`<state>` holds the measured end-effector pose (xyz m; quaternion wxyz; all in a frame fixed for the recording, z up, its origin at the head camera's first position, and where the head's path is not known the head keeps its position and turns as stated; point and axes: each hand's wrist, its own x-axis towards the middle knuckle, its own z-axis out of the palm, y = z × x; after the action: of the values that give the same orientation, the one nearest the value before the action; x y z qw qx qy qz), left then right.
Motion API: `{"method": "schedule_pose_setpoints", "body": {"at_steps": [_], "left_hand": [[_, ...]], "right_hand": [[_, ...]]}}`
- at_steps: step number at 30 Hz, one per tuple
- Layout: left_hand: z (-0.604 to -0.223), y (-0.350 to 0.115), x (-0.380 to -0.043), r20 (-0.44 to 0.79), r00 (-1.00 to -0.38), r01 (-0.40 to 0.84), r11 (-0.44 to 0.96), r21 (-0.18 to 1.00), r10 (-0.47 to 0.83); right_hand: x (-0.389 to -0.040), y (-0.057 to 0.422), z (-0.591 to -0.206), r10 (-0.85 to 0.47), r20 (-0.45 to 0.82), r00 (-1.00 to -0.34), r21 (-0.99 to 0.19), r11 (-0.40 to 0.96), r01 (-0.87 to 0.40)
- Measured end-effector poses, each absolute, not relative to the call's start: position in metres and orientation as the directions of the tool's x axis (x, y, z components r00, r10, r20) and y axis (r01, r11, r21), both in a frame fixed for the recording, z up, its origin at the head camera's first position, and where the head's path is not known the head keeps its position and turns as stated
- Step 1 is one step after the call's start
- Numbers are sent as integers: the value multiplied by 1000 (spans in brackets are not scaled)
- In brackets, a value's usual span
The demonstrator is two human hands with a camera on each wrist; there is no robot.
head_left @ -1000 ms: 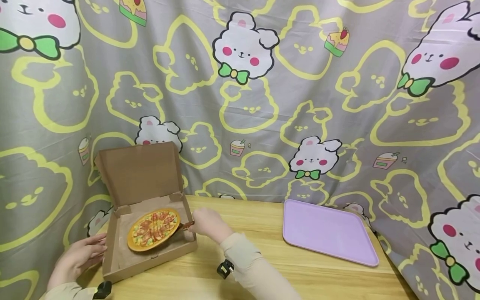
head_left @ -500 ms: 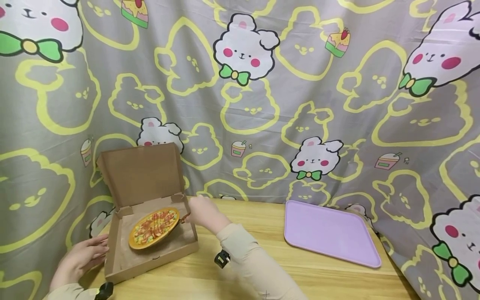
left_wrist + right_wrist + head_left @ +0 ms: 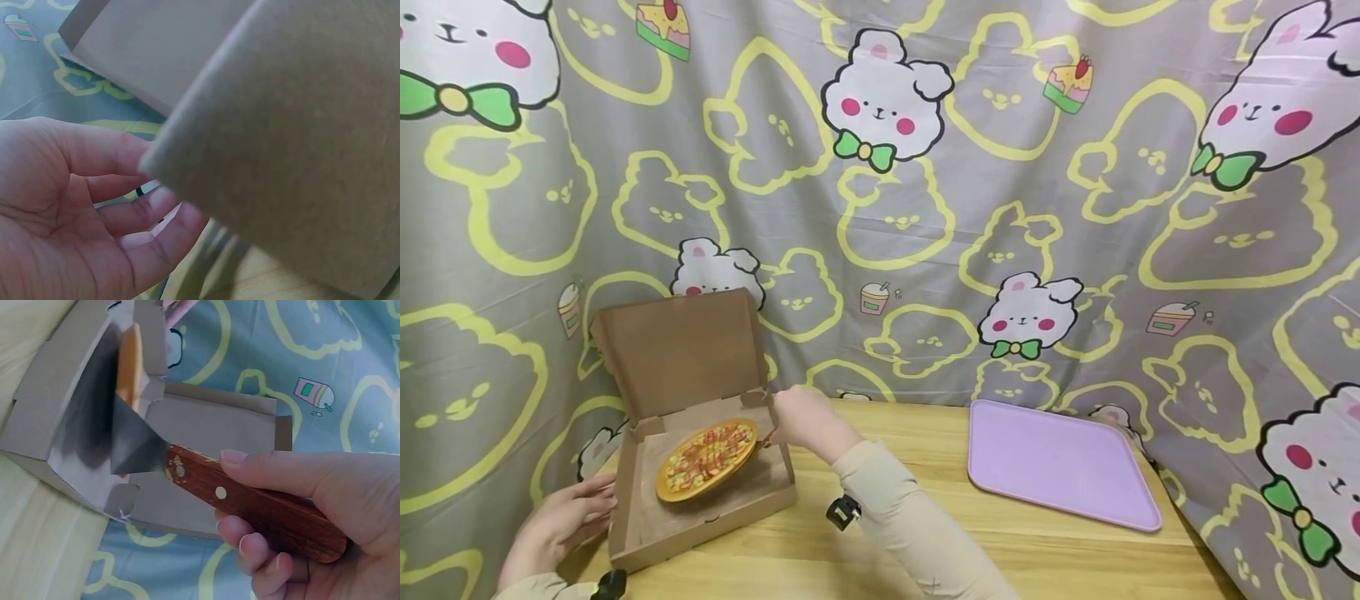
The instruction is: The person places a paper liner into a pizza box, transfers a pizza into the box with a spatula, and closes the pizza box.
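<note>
My right hand (image 3: 811, 423) grips the reddish-brown wooden handle of a spatula (image 3: 250, 506) with a flat metal blade. The blade (image 3: 136, 440) reaches under a round toy-like pizza (image 3: 709, 458) with an orange rim, inside an open cardboard pizza box (image 3: 741, 510). Tilted, the pizza has its right side raised above the box floor. My left hand (image 3: 561, 521) touches the outer left wall of the box with relaxed fingers. In the left wrist view, those fingers (image 3: 165, 244) meet the box corner; their tips are partly hidden.
A light purple tray (image 3: 1063, 467) lies at the right of the wooden table (image 3: 880, 533). The box lid (image 3: 685, 354) stands up at the back. A grey patterned curtain (image 3: 910, 333) hangs behind and along both sides.
My right hand has moved slightly away from me and left with the spatula handle. The pizza is tilted throughout. My left hand stays at the box's left wall.
</note>
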<state>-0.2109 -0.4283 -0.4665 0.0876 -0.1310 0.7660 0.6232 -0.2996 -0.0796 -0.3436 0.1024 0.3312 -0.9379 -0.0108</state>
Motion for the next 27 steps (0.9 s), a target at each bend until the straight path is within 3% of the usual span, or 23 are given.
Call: {"method": "schedule_pose_setpoints", "body": {"at_steps": [14,27], "left_hand": [[-466,-428,-212,-295,-952,-306,188,933,-84],[-468,-429,-214,-295,-952,-304,188,934,-76]], "right_hand": [[-287,-49,-354,-587,174,-791,-54,796,-603],[-278,-17,-360,-598,206,-774,-38,786,-617]]}}
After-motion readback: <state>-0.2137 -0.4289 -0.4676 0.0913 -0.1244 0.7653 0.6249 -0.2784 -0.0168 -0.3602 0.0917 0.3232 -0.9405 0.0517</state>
